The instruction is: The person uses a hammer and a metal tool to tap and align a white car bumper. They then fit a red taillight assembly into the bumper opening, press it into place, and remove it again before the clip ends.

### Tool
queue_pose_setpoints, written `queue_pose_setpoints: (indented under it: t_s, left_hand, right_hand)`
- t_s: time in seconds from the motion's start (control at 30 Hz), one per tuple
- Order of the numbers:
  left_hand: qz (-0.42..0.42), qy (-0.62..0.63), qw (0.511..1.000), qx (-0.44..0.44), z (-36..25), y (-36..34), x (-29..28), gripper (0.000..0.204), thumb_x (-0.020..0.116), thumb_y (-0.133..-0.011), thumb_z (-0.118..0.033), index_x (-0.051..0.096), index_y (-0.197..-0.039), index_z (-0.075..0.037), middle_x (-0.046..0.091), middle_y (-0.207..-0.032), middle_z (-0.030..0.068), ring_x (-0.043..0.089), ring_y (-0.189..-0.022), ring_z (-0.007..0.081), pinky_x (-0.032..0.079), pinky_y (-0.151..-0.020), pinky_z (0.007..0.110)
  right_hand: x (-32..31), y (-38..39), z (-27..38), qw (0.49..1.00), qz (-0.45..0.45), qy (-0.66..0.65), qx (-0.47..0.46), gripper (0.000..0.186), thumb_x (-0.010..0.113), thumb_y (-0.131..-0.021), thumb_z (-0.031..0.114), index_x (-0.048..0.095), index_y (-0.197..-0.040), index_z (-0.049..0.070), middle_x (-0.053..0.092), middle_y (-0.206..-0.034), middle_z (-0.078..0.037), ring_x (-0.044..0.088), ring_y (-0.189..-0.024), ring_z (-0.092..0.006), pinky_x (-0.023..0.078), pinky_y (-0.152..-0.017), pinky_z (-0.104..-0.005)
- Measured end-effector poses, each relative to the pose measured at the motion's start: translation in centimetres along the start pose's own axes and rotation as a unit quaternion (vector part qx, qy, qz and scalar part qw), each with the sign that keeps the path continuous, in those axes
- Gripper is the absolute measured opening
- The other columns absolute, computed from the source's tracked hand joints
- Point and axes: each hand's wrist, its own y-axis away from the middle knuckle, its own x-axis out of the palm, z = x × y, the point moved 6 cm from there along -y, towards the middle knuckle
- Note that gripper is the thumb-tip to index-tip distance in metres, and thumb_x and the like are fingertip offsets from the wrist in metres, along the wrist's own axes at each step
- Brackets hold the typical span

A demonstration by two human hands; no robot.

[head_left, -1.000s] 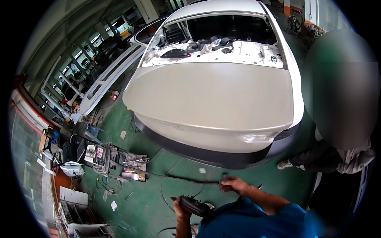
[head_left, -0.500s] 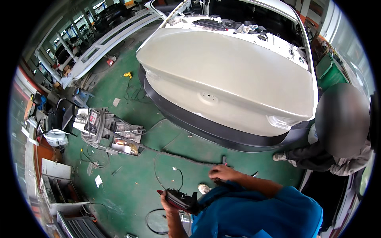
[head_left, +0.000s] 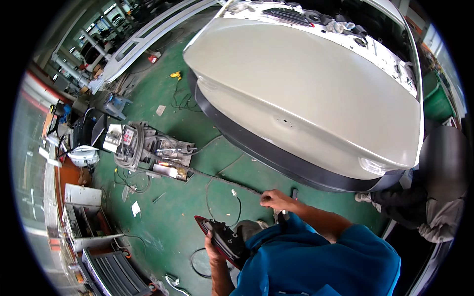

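Observation:
My left hand (head_left: 213, 251) is closed around a car tail light (head_left: 228, 240), which has a red lens edge and a black back with connector parts. The light is tilted, its pointed red end away from me, close to my body. In front of my chest, my right hand (head_left: 275, 199) has its fingers curled together; whatever may be in them is hidden. Beyond both hands stands the rear of a car with a cream trunk lid (head_left: 306, 89) and a dark bumper (head_left: 276, 165), touched by neither hand.
A wheeled machine (head_left: 129, 145) with coiled cables stands on the green floor, its thick hose (head_left: 222, 181) running toward my right hand. A yellow power tool (head_left: 176, 75) lies farther off. Another person (head_left: 402, 204) is low beside the bumper at right. A drawer cabinet (head_left: 116, 276) stands near left.
My view has shifted, so the surroundings sit differently. The tail light is turned in my left hand, showing more of its red edge and back. My right hand stays curled.

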Motion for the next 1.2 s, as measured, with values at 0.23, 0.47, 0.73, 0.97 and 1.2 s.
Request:
queue_pose_setpoints:
  t_s: [0.23, 0.47, 0.73, 0.97, 1.2]
  left_hand:
    - [0.014, 0.006, 0.999, -0.047, -3.3, -5.1, 1.8, 0.063, 0.066, -0.091, -0.048, 0.061, -0.128, 0.001, 0.068, -0.114, 0.0149, 0.068, -0.1, 0.0285, 0.056, -0.091, 0.043]
    - [0.026, 0.034, 0.998, -0.05, -10.9, -16.1, -2.4, 0.06, 0.066, -0.091, -0.048, 0.061, -0.126, 0.001, 0.07, -0.107, 0.0142, 0.069, -0.094, 0.0282, 0.058, -0.085, 0.042]
    - [0.042, 0.028, 0.997, -0.064, -23.9, -27.5, -9.0, 0.05, 0.065, -0.091, -0.045, 0.062, -0.12, -0.004, 0.07, -0.099, 0.0126, 0.069, -0.086, 0.028, 0.059, -0.077, 0.042]
    - [0.063, -0.012, 0.993, -0.1, -29.0, -35.3, -7.5, 0.05, 0.069, -0.09, -0.043, 0.06, -0.12, -0.005, 0.07, -0.095, 0.0123, 0.069, -0.081, 0.0279, 0.059, -0.074, 0.041]
    - [0.051, -0.031, 0.99, -0.128, -28.8, -42.1, -3.2, 0.05, 0.068, -0.09, -0.048, 0.064, -0.117, -0.006, 0.071, -0.097, 0.009, 0.068, -0.082, 0.0255, 0.057, -0.071, 0.04]
  right_hand:
    - [-1.0, -4.5, -1.4, 0.997, -0.012, 0.056, 0.053, 0.035, 0.07, -0.09, 0.034, 0.073, -0.102, 0.002, 0.073, -0.093, -0.017, 0.071, -0.085, -0.0286, 0.054, -0.076, -0.0403]
    - [3.8, -15.8, 1.1, 0.984, 0.013, 0.166, 0.065, 0.042, 0.068, -0.091, 0.041, 0.072, -0.113, 0.005, 0.073, -0.105, -0.017, 0.069, -0.101, -0.0343, 0.053, -0.088, -0.0444]
    - [-0.1, -27.9, 19.1, 0.972, -0.027, 0.234, -0.026, 0.04, 0.068, -0.095, 0.038, 0.069, -0.116, 0.004, 0.072, -0.109, -0.018, 0.069, -0.104, -0.0335, 0.054, -0.091, -0.0402]
    - [-14.9, -26.8, 36.0, 0.92, -0.332, 0.167, -0.124, 0.034, 0.069, -0.095, 0.029, 0.07, -0.117, 0.003, 0.074, -0.104, -0.015, 0.07, -0.097, -0.0259, 0.055, -0.09, -0.0369]
    - [-38.3, -25.8, 39.5, 0.741, -0.647, 0.152, -0.094, 0.031, 0.071, -0.089, 0.023, 0.072, -0.112, 0.002, 0.073, -0.088, -0.011, 0.069, -0.087, -0.0217, 0.054, -0.081, -0.035]
